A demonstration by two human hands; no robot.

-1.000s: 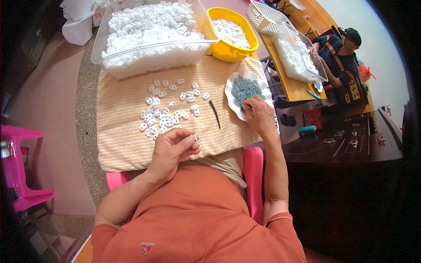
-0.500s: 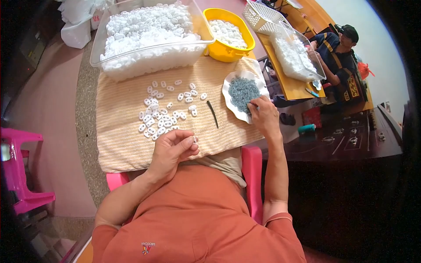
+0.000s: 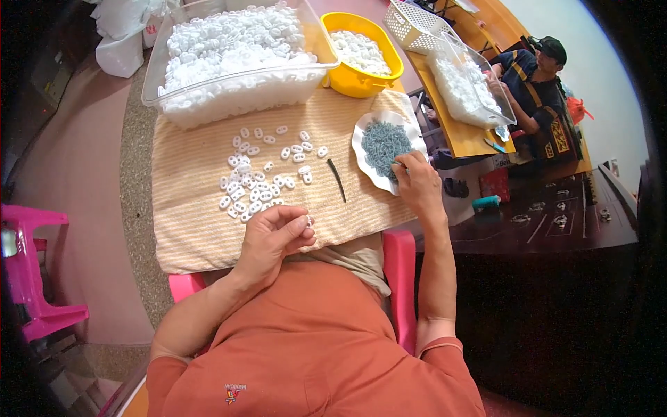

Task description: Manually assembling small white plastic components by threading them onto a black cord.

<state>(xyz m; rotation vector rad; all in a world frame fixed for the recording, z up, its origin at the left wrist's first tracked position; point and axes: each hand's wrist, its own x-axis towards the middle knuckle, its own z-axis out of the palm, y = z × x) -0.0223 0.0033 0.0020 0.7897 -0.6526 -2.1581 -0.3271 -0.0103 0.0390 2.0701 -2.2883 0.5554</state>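
Note:
Near the table's front edge my left hand [image 3: 276,236] pinches a small white oval plastic piece [image 3: 310,222] between thumb and fingertips. My right hand [image 3: 419,182] reaches to the front right rim of a white wavy-edged plate [image 3: 365,169]. Its fingertips are pressed together at the edge of a heap of small grey-blue pins [image 3: 386,147] on that plate; whether a pin is between them is hidden. Left of the plate lies a thin black rod [image 3: 336,181]. Many loose white two-holed oval pieces [image 3: 255,195] are spread on the striped cloth [image 3: 187,229], beyond my left hand.
A large clear bin [image 3: 240,76] full of white pieces stands at the back left, beside a yellow tub [image 3: 361,85] of off-white pieces. Another person [image 3: 538,83] sits at a table on the right with a clear bin [image 3: 479,115]. A pink stool [image 3: 35,271] stands far left.
My right hand has shifted very slightly at the heap of pins. My left hand stays where it was, still pinching the white piece.

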